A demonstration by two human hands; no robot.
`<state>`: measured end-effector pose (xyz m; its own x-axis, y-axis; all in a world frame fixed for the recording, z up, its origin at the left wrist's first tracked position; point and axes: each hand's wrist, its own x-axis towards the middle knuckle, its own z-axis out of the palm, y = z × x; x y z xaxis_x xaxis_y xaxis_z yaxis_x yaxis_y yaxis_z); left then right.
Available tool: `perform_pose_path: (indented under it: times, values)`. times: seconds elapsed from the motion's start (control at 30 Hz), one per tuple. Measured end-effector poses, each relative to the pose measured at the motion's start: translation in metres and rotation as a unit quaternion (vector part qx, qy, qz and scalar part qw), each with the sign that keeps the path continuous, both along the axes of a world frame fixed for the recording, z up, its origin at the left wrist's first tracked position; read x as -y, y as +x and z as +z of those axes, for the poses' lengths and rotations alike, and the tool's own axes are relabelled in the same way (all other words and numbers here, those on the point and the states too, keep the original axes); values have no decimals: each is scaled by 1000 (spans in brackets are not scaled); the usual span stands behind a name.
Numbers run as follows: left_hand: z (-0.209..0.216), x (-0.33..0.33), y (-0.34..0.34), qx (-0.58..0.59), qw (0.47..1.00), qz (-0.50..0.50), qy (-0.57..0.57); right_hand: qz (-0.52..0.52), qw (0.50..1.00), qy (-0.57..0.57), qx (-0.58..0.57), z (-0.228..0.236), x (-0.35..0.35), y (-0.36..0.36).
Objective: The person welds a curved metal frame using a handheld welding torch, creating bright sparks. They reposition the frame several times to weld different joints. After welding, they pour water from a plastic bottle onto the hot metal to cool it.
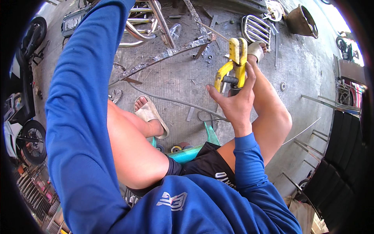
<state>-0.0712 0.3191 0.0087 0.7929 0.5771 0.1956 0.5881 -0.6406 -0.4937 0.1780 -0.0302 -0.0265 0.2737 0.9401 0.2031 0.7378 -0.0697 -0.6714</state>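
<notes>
My right hand [236, 104] is closed around the dark handle of a yellow welding electrode holder [240, 54], its jaws pointing away from me and a dark spring showing between its arms. A thin electrode rod [218, 33] slants from the jaws toward the far left, its tip near an angled metal frame [163, 55]. A grey cable [171, 100] runs across the floor to my right wrist. My left arm [83, 78], in a blue sleeve, reaches up past the top edge, so the left hand is out of sight.
Bent shiny tubes [157, 23] stand behind the frame. A curved tube rack [255, 29] and a brown bucket [302, 21] are at the far right. Small rings and nuts [210, 57] lie scattered on the concrete. Motorcycles line the left, and a dark ribbed panel [335, 156] stands right.
</notes>
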Motion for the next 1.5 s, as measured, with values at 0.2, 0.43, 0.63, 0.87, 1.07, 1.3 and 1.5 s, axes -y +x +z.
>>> perform_pose_path:
  times: [0.2, 0.43, 0.63, 0.87, 1.07, 1.3, 1.5]
  values:
    - [-3, -4, -7, -16, 999, 36, -19, 3, 1000, -20, 2, 5, -10, 1]
    - [-6, -3, -10, -10, 999, 48, -13, -9, 1000, 1, -12, 14, -6, 0]
    - [-5, 0, -15, 25, 998, 43, -37, -24, 998, -44, -35, 17, -12, 4]
    - [-7, 1, -17, 5, 995, 93, -43, -189, 842, -127, -489, 16, -23, 26]
    - [-6, -1, -23, 12, 996, 73, -53, -24, 995, -20, -98, 5, -12, 14]
    - [-4, -4, -18, 21, 997, 53, -50, -2, 999, -29, 18, 9, -10, 1]
    - [3, 2, -12, 2, 999, 48, -25, -5, 1000, -13, -14, 12, -1, 3]
